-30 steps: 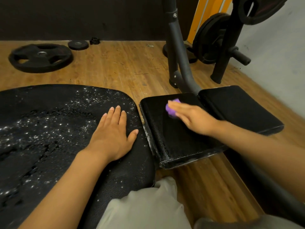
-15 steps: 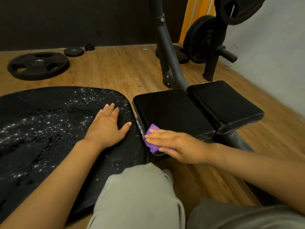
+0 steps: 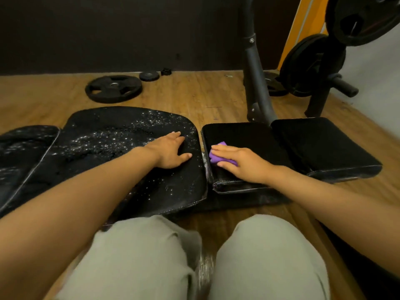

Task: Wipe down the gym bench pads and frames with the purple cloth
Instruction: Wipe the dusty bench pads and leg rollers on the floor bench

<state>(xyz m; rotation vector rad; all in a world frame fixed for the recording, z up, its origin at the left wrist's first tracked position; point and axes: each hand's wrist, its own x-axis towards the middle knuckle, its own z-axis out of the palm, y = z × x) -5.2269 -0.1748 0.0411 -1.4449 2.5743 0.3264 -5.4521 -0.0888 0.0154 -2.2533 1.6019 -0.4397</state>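
Purple cloth point(image 3: 218, 155) now back up on middle pad point(image 3: 249, 139) near its left edge, off the front lip; right hand point(image 3: 242, 162) fingers flat atop, pressing. Left hand point(image 3: 171, 151) spread, bracing speckled pad point(image 3: 121, 148), likely unwiped.

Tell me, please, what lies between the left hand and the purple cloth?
In the head view, between the left hand and the purple cloth lies the narrow gap separating the speckled pad from the middle pad; nothing else.
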